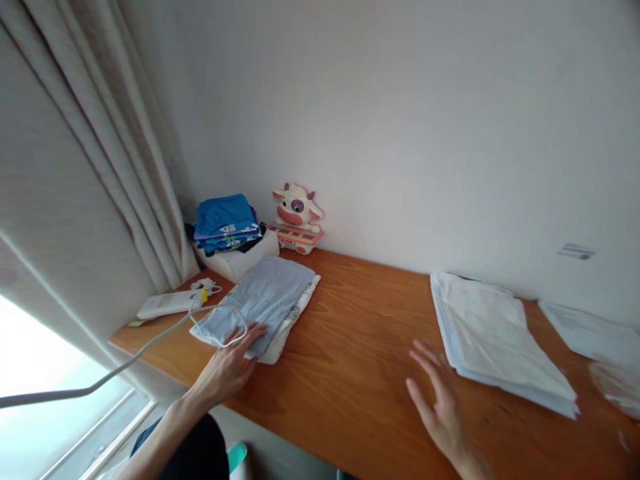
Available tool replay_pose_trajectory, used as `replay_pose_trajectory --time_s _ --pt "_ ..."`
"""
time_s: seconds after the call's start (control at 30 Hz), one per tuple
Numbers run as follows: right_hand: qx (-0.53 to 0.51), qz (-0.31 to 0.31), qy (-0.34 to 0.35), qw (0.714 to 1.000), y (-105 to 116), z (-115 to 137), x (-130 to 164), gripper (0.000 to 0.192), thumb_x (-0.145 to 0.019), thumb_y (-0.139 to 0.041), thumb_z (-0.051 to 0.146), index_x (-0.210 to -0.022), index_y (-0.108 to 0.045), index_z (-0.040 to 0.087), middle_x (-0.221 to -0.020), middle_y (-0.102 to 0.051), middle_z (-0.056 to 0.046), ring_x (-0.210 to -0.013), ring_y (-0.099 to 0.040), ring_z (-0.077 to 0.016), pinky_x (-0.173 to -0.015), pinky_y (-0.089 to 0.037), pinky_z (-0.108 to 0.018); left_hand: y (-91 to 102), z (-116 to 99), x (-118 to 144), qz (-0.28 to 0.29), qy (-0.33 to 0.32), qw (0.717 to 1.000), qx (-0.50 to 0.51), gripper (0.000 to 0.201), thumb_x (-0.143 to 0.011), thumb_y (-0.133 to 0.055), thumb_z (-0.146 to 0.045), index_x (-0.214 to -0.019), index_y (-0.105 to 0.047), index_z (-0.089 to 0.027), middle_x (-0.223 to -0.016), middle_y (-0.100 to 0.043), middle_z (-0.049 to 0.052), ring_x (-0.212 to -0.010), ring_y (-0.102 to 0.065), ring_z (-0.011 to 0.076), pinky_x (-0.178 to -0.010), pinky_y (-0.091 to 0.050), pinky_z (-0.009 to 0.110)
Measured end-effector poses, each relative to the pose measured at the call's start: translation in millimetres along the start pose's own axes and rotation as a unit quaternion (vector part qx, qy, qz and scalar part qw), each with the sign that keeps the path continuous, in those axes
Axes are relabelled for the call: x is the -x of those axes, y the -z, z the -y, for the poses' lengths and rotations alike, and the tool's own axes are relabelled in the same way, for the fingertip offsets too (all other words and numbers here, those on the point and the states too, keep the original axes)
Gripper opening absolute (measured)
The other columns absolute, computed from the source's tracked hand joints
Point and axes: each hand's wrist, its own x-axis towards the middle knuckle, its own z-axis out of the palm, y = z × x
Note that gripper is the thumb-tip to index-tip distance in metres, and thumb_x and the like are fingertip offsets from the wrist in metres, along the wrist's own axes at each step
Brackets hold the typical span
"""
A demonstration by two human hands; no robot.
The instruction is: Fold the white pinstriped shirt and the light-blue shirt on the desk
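We see a folded grey cloth [265, 297] lying flat near the left end of the table [360, 333], on top of a white printed cloth [293, 320] whose edge shows along its right side. Our left hand [227, 367] rests on the near corner of the grey cloth, fingers spread and pressing down, not closed around anything. A thin white cord [220, 333] loops across that same corner.

The grey cloth looks already folded and laid on its pile, so the folding of this piece seems done. Further right, a stack of pale cloths [495, 333] lies flat on the table; the view there is blurred, so we cannot tell whether they are folded or waiting to be. Our right hand [440, 400] hovers open over bare wood between the two piles, holding nothing and touching neither.

As for containers, a white box [245, 261] stands at the back left corner, with folded blue clothes [225, 220] stacked on top of it; what is inside we cannot see. Beside it sits a cow toy [296, 217] against the wall. A power strip [167, 303] lies at the table's left edge, by the curtain [85, 167].
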Motion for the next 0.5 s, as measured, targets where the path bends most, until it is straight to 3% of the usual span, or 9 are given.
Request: replay_pose_trajectory --time_s 0.1,0.23,0.3,0.4,0.43,0.5 --pt "-0.127 0.04 -0.113 0.985 -22.5 33.8 60.4 0.04 -0.095 -0.075 0.048 -0.133 -0.077 0.037 -0.156 -0.066 -0.006 -0.152 -0.053 -0.0391 -0.132 -0.032 -0.071 3.6 16.1 -1.1 0.012 0.016 1.0 -0.001 0.044 -0.104 -0.053 -0.04 -0.145 -0.068 -0.034 -0.153 -0.071 0.003 -0.152 -0.056 0.0287 -0.131 -0.038 0.052" --pt "-0.276 -0.112 -0.292 0.909 -56.2 46.8 118.9 0.049 -0.09 -0.077 0.065 -0.124 -0.081 0.029 -0.144 -0.074 -0.013 -0.137 -0.068 -0.0393 -0.118 -0.054 -0.062 5.6 -4.0 -34.3 -0.043 0.087 0.995 -0.006 0.043 -0.11 -0.04 -0.044 -0.126 -0.075 -0.025 -0.124 -0.081 0.01 -0.118 -0.075 0.0304 -0.105 -0.057 0.043" --pt "-0.324 -0.161 -0.334 0.87 -77.9 54.2 140.9 0.052 -0.086 -0.081 0.07 -0.116 -0.082 0.027 -0.13 -0.081 -0.014 -0.121 -0.077 -0.0385 -0.107 -0.062 -0.059 10.6 -37.8 -44.9 -0.091 0.102 0.99 -0.014 0.042 -0.112 -0.04 -0.045 -0.125 -0.073 -0.022 -0.113 -0.081 0.011 -0.104 -0.076 0.0303 -0.093 -0.058 0.04" --pt "-0.424 -0.112 -0.37 0.819 -100.8 77.2 157.8 0.056 -0.079 -0.088 0.071 -0.111 -0.081 0.026 -0.114 -0.084 -0.014 -0.103 -0.081 -0.0354 -0.093 -0.066 -0.053 12.1 -120.7 -32.6 -0.113 0.006 0.993 0.028 0.034 -0.113 -0.045 -0.04 -0.121 -0.074 -0.023 -0.105 -0.079 0.008 -0.097 -0.075 0.025 -0.089 -0.055 0.034" --pt "-0.474 -0.079 -0.385 0.788 -102.1 86.8 159.3 0.06 -0.077 -0.088 0.074 -0.113 -0.081 0.027 -0.114 -0.084 -0.013 -0.102 -0.081 -0.0347 -0.091 -0.066 -0.052 7.5 -152.5 -20.9 -0.092 -0.048 0.993 0.063 0.034 -0.114 -0.044 -0.036 -0.122 -0.074 -0.024 -0.101 -0.079 0.008 -0.094 -0.075 0.0227 -0.087 -0.055 0.032" --pt "-0.564 -0.028 -0.408 0.718 -92.9 104.3 159.6 0.066 -0.074 -0.086 0.08 -0.118 -0.08 0.03 -0.118 -0.084 -0.011 -0.106 -0.08 -0.0344 -0.091 -0.065 -0.052 -11.5 -210.7 10.0 0.017 -0.152 0.979 0.139 0.033 -0.113 -0.047 -0.037 -0.133 -0.072 -0.027 -0.109 -0.081 0.007 -0.101 -0.076 0.0224 -0.091 -0.056 0.033"
